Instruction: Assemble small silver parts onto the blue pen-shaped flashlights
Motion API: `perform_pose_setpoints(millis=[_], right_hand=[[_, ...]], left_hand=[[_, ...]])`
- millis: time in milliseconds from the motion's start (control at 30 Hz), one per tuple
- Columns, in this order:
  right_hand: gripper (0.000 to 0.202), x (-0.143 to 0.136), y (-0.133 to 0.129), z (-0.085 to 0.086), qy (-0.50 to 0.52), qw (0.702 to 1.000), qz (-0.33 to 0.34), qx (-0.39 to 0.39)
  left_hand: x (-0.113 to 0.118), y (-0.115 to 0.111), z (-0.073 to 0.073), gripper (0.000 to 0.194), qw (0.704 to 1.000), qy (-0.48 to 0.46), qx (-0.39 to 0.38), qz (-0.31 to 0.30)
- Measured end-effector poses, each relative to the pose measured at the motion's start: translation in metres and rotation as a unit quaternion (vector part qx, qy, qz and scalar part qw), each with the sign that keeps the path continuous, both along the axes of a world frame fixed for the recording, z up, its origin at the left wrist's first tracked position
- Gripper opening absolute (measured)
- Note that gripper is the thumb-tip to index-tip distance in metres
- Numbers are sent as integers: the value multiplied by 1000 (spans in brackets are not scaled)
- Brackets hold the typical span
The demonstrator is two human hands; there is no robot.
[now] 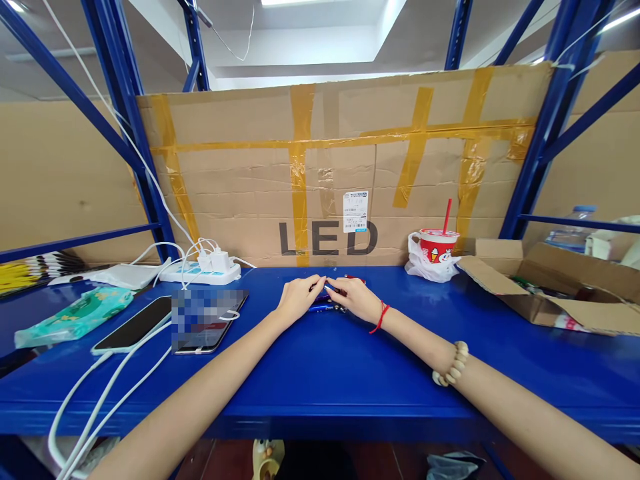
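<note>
At the middle of the blue shelf, my left hand and my right hand meet almost fingertip to fingertip. Both are closed, pinching a slim dark pen between them; my fingers cover much of it. Just beneath and behind the fingers lie shiny blue pens, partly hidden, so their number is unclear. A bit of red shows behind my right hand, too small to name. My right wrist has a red string and, farther up the forearm, a beaded bracelet.
On the left are a phone, a dark-screened tablet-like device, white cables, a power strip and a green packet. To the right stand a red-and-white cup with a straw and an open cardboard box. A cardboard panel closes the back.
</note>
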State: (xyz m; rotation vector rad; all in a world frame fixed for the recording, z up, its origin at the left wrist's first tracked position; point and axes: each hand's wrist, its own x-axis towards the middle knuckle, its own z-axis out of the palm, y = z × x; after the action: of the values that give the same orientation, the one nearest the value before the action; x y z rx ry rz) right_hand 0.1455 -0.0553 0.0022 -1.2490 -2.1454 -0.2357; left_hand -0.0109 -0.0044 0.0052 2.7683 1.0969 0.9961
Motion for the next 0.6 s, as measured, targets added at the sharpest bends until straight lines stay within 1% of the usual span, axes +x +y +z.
perform_pose_setpoints(millis=[167,300,367,500,600], right_hand=[[26,-2,2,-1,7,999,-25,41],[26,0,4,-2,27,998,-35,45],[25,2,5,-2,45,997,-45,46],[25,6,6,-2,90,991,-75,57],[28,6,7,-3,109,988,-82,75]], left_hand=[[1,-1,0,39,1000,-9,-5,-7],[4,1,-2,35,999,-18,-34,-29],[6,4,-5,32,996,-36,-46,-61],[11,9,-9,28,985,-77,-38,-147],[14,8,-10,28,980,-95,-59,-164]])
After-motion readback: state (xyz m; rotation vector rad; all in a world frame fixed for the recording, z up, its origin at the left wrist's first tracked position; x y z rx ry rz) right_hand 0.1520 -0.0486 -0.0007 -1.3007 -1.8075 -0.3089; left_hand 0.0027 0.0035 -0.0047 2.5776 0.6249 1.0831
